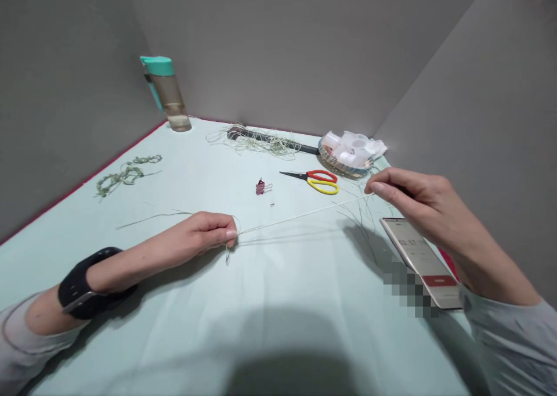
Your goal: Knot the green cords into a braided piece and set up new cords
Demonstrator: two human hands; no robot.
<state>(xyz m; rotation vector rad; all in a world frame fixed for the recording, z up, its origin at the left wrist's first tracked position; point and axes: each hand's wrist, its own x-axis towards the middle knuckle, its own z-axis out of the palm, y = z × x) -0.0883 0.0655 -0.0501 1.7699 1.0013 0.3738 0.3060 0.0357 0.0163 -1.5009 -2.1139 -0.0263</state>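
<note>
A thin pale strand (300,215) runs taut between my two hands, above the pale table cover. My left hand (204,233) pinches its near end between thumb and fingers. A short loop of strand hangs below those fingertips, and longer strand ends (152,216) trail off to the left. On the other side, my right hand (418,195) is raised a little higher, its thumb and forefinger closed on the strand's far end. Scissors (315,180) with one red and one yellow handle lie beyond the strand. Beside them sits a dark red binder clip (261,187).
A phone (420,256) with a timer lies under my right forearm. At the back are a bottle (172,100), a heap of loose strands (265,143) over a black bar, and a woven basket (339,166) with white spools. Knotted green pieces (119,178) lie left; grey walls stand behind.
</note>
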